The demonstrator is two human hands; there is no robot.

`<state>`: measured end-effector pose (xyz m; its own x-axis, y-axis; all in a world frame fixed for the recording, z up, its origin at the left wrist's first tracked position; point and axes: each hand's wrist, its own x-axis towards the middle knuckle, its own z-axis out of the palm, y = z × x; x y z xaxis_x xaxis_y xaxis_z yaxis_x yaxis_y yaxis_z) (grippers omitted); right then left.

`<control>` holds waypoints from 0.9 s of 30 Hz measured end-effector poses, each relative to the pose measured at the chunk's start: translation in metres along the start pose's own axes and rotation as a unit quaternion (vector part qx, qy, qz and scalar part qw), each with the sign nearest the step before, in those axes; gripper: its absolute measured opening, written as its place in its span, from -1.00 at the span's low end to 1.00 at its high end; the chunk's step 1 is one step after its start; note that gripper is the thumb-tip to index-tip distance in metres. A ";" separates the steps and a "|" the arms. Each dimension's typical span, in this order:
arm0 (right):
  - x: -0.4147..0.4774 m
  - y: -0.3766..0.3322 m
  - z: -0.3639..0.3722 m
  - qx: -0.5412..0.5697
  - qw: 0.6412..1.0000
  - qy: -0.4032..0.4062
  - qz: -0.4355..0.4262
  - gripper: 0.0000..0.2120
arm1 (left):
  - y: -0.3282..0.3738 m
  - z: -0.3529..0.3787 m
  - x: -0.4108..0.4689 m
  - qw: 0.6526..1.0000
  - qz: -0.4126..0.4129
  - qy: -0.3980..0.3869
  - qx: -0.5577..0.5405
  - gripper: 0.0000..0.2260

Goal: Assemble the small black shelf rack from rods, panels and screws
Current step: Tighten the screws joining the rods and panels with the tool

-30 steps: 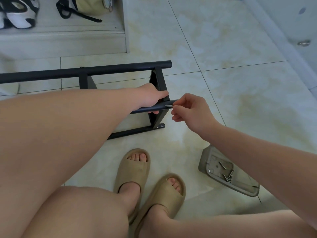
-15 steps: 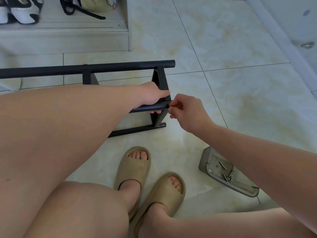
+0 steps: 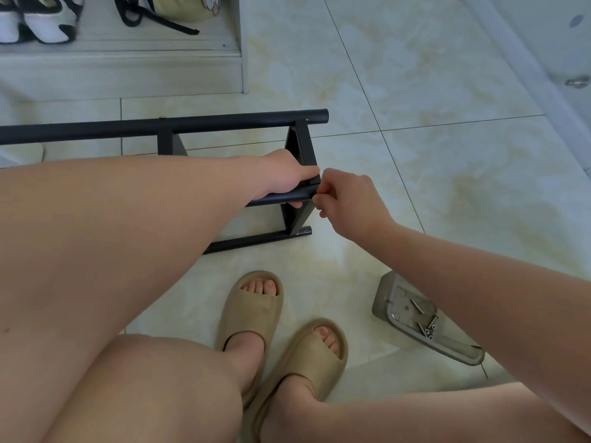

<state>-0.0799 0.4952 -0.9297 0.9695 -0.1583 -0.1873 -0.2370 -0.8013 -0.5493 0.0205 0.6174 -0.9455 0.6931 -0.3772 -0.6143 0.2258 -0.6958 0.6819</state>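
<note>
- The black shelf rack [image 3: 297,219] stands partly built on the tiled floor [image 3: 415,91], straight ahead of the person's knees.
- Its top rod [image 3: 160,126] runs from the left edge of the view to the end side panel [image 3: 302,145], which stands upright. A bottom rod [image 3: 256,239] lies along the floor and meets the foot of that panel.
- The left hand [image 3: 284,177] is wrapped round the middle rod [image 3: 287,197], fingers curled under it and thumb on top, with the rod's end held against the side panel.
- The right hand [image 3: 348,199] is closed narrow, thumb and forefinger pinched together right at the rod's end. They probably hold a screw, but the fingers hide it, so I cannot be sure.
- A grey plastic tray [image 3: 382,298] lies on the floor to the right, partly under the right forearm. Several loose screws [image 3: 427,327] lie in it.
- Two tan slippers [image 3: 256,311] are on the person's feet, just below the rack.
- On a raised step [image 3: 128,71] at the upper left sit black-and-white sneakers [image 3: 38,20] and a bag [image 3: 179,8] with a black strap.
</note>
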 end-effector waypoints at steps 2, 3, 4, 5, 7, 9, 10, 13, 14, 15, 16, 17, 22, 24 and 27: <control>0.002 -0.001 0.000 0.088 0.994 0.004 0.060 -0.84 | 0.001 0.001 -0.001 1.000 -0.001 0.004 0.006 -0.58; 0.003 -0.001 0.001 0.146 0.985 0.004 0.096 -0.83 | 0.002 0.001 -0.001 1.000 -0.004 0.006 0.008 -0.58; 0.004 -0.002 0.002 0.194 0.973 0.002 0.123 -0.82 | 0.002 0.001 -0.001 1.000 -0.008 0.007 0.009 -0.58; 0.005 -0.001 0.002 0.228 0.963 0.000 0.141 -0.81 | 0.003 0.000 -0.002 1.000 -0.011 0.007 0.010 -0.58; 0.005 -0.003 0.003 0.262 0.952 -0.004 0.156 -0.80 | 0.003 0.000 -0.001 1.000 -0.015 0.006 0.008 -0.58; 0.005 -0.001 0.003 0.255 0.956 -0.007 0.148 -0.80 | 0.002 -0.001 -0.001 1.000 -0.016 0.004 0.009 -0.58; 0.006 0.000 0.002 0.235 0.962 -0.010 0.139 -0.81 | 0.002 -0.001 0.000 1.000 -0.015 0.003 0.011 -0.58; 0.008 -0.001 -0.002 0.130 0.987 -0.017 0.091 -0.85 | 0.003 -0.001 0.001 1.000 -0.017 0.006 0.025 -0.56; 0.007 -0.002 -0.002 0.091 0.993 -0.019 0.073 -0.87 | 0.003 0.000 0.001 0.999 -0.020 0.006 0.029 -0.56; 0.007 -0.003 -0.003 0.066 0.996 -0.020 0.062 -0.88 | 0.003 0.000 0.001 0.999 -0.022 0.007 0.032 -0.55; 0.007 -0.003 -0.003 0.056 0.997 -0.020 0.059 -0.89 | 0.003 0.001 0.001 0.999 -0.023 0.008 0.035 -0.55; 0.006 -0.004 -0.003 0.057 0.996 -0.020 0.063 -0.89 | 0.003 0.001 0.002 0.999 -0.025 0.010 0.040 -0.54; 0.006 -0.008 -0.002 0.144 0.981 -0.024 0.131 -0.84 | 0.001 0.001 0.003 0.998 -0.020 0.019 0.055 -0.56; 0.004 -0.013 -0.002 0.194 0.966 -0.028 0.167 -0.86 | 0.000 0.002 0.003 0.998 -0.016 0.022 0.059 -0.57; 0.003 -0.017 -0.004 0.213 0.957 -0.039 0.195 -0.86 | 0.000 0.002 0.004 0.998 0.000 0.021 0.056 -0.58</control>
<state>-0.0725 0.5062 -0.9180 0.7987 -0.3404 -0.4961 -0.5995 -0.3807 -0.7040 0.0222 0.6146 -0.9488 0.7221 -0.3529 -0.5950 0.1490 -0.7605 0.6320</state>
